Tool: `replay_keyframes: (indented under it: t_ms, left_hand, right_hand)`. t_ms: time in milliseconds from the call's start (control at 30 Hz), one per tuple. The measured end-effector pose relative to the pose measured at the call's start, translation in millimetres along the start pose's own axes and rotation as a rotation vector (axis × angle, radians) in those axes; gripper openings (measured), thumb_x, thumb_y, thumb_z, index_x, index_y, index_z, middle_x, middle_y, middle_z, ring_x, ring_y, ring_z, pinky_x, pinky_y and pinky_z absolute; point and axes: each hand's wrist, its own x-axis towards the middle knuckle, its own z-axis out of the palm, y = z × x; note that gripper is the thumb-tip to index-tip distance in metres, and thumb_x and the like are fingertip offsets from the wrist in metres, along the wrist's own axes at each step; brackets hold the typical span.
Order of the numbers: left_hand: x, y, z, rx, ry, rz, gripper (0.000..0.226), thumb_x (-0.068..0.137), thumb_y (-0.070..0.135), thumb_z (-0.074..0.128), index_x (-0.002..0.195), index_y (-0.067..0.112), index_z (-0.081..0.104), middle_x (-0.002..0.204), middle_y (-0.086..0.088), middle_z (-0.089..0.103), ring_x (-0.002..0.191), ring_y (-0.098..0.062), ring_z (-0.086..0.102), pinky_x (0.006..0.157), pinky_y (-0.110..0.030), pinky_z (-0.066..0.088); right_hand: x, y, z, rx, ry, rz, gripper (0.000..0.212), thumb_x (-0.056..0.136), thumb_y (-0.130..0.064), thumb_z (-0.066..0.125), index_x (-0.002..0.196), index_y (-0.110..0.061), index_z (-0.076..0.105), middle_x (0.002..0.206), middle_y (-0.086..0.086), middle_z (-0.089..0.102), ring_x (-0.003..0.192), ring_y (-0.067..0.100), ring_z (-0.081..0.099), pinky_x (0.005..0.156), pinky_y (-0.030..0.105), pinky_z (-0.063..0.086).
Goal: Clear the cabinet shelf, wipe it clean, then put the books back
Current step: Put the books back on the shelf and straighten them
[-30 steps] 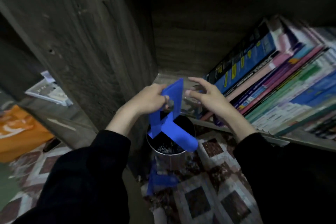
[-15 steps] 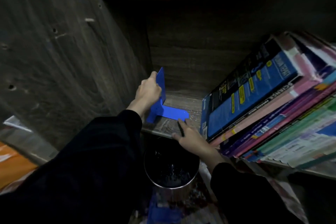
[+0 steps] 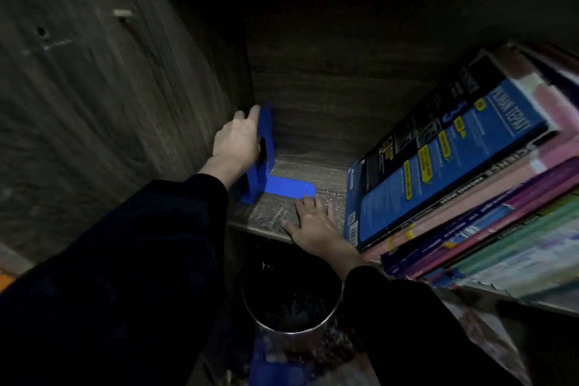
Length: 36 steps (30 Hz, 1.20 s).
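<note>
The person is kneeling before the cabinet, and both hands are inside the shelf [image 3: 326, 172]. The bookend [image 3: 260, 178] is the blue, L-shaped thing standing at the far left of the board. Its upright plate is close to the cabinet wall [image 3: 125, 103] and its flat tongue is pointing to the right along the board.

The left hand [image 3: 236, 142] is between the bookend and the wall. It is grasping the upright plate, with the fingers reaching to its top edge. I think it is holding the plate so to keep it straight and close to the corner.

The right hand [image 3: 313, 226] is lying released and flat on the board, just in front of the tip of the bookend's tongue. It is holding nothing. It seems to be steadying the person, or waiting to take the books.

The books [image 3: 454, 182] are well to the right of the bookend. They are leaning to the right in one sloping row, and a bare strip of board is showing between them and the tongue. Below and in front of the bookend, a dark bin [image 3: 291, 291] is standing on the floor.

In my judgement the putting back is nearly finished. The leaning row is probably needing a push upright toward the bookend, so that the tongue goes under the first book and its weight holds the plate.
</note>
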Motion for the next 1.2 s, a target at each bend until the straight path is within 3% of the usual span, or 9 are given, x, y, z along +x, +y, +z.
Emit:
replay_keyframes:
  t_ms: [133, 267, 333, 400, 567, 667, 867, 1000, 1200]
  left_hand:
    - [-13, 7, -7, -0.007, 0.002, -0.062, 0.064, 0.092, 0.016, 0.055, 0.149, 0.018, 0.024, 0.138, -0.021, 0.038, 0.124, -0.04, 0.04, 0.095, -0.048, 0.04]
    - [-47, 44, -17, -0.146, 0.105, -0.067, 0.065, 0.089, 0.017, 0.054, 0.149, 0.019, 0.027, 0.142, -0.018, 0.037, 0.129, -0.038, 0.03, 0.105, -0.045, 0.029]
    - [-67, 72, -18, -0.369, 0.051, 0.064, 0.067, 0.082, 0.018, 0.057, 0.145, 0.018, 0.035, 0.137, -0.017, 0.044, 0.128, -0.035, 0.035, 0.109, -0.039, 0.028]
    - [-83, 105, -18, -0.63, -0.051, 0.22, 0.07, 0.072, 0.038, 0.051, 0.139, 0.019, 0.045, 0.133, -0.012, 0.053, 0.125, -0.03, 0.045, 0.109, -0.039, 0.032]
    - [-115, 184, -17, -0.899, -0.138, 0.49, 0.065, 0.083, 0.038, 0.052, 0.143, 0.018, 0.038, 0.145, -0.001, 0.042, 0.135, -0.017, 0.036, 0.114, -0.04, 0.027]
    - [-120, 206, -21, -0.883, -0.082, 0.513, 0.07, 0.088, 0.027, 0.053, 0.15, 0.024, 0.02, 0.154, -0.001, 0.028, 0.14, -0.018, 0.026, 0.115, -0.026, 0.017]
    - [-118, 219, -26, -0.854, -0.03, 0.375, 0.079, 0.091, 0.022, 0.06, 0.152, 0.029, 0.011, 0.152, -0.004, 0.03, 0.137, -0.023, 0.024, 0.109, -0.031, 0.022]
    - [-117, 214, -23, -0.828, -0.051, 0.354, 0.084, 0.088, 0.012, 0.06, 0.152, 0.032, 0.01, 0.152, -0.002, 0.03, 0.139, -0.023, 0.026, 0.11, -0.035, 0.025]
    - [-117, 205, -31, -0.861, 0.005, 0.357, 0.086, 0.083, 0.033, 0.067, 0.151, 0.032, 0.015, 0.149, -0.004, 0.04, 0.134, -0.022, 0.04, 0.106, -0.039, 0.038]
  right_hand:
    - [-26, -14, -25, 0.07, 0.101, -0.045, 0.058, 0.098, -0.03, 0.045, 0.151, -0.02, 0.023, 0.159, 0.01, 0.016, 0.147, 0.026, 0.01, 0.118, 0.036, 0.009]
    - [-70, -32, -74, 0.131, 0.681, -0.122, 0.041, 0.085, -0.014, 0.043, 0.121, -0.017, 0.062, 0.119, 0.005, 0.062, 0.111, 0.024, 0.051, 0.089, 0.035, 0.042]
    - [-93, -34, -105, 0.208, 0.961, -0.178, 0.038, 0.076, -0.016, 0.039, 0.1, -0.015, 0.069, 0.094, 0.004, 0.066, 0.094, 0.023, 0.052, 0.079, 0.037, 0.044]
    - [-115, -27, -133, 0.172, 1.152, -0.198, 0.034, 0.072, -0.017, 0.041, 0.09, -0.015, 0.069, 0.086, 0.004, 0.065, 0.089, 0.023, 0.048, 0.077, 0.037, 0.04]
    - [-164, -3, -176, -0.001, 1.456, -0.043, 0.037, 0.072, -0.015, 0.055, 0.107, -0.02, 0.067, 0.115, 0.009, 0.059, 0.111, 0.024, 0.041, 0.095, 0.043, 0.028]
    - [-176, 17, -181, -0.029, 1.49, 0.109, 0.043, 0.078, -0.02, 0.057, 0.121, -0.015, 0.059, 0.132, 0.016, 0.05, 0.124, 0.027, 0.033, 0.102, 0.045, 0.021]
    - [-185, 41, -179, -0.005, 1.263, 0.337, 0.057, 0.09, -0.051, 0.035, 0.131, -0.014, 0.051, 0.154, 0.013, 0.027, 0.143, 0.027, 0.011, 0.109, 0.051, 0.003]
    - [-186, 44, -185, -0.099, 1.213, 0.282, 0.068, 0.089, -0.065, 0.026, 0.124, -0.015, 0.057, 0.157, 0.01, 0.022, 0.147, 0.024, -0.002, 0.109, 0.052, -0.008]
    - [-185, 37, -201, -0.105, 1.204, 0.042, 0.061, 0.092, -0.057, 0.033, 0.11, -0.011, 0.069, 0.136, 0.013, 0.046, 0.135, 0.025, 0.025, 0.11, 0.039, 0.01]
